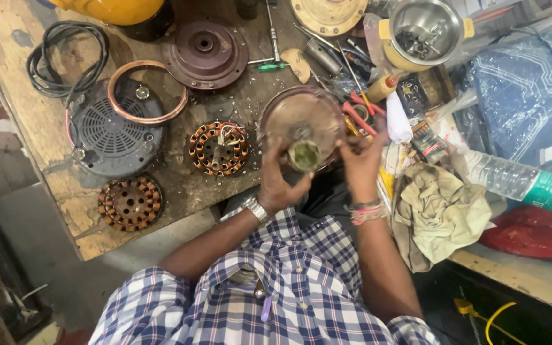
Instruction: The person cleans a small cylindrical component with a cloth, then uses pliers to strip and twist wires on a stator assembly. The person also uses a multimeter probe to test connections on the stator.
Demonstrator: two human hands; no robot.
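Head view: left hand [280, 181] clamped under a small greenish cylindrical part [304, 154], steadying it over the bench edge, in front of the round brown motor housing [301, 118]. Right hand [360, 160] pinches its right side, fingers closed. Wound copper stator [218, 148] lies just left.

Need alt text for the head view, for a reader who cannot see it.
Both hands, left hand and right hand, hold a round brown motor housing with a greenish part at its near edge, over a cluttered wooden workbench. Copper-wound stators, a black grille and tools lie around.
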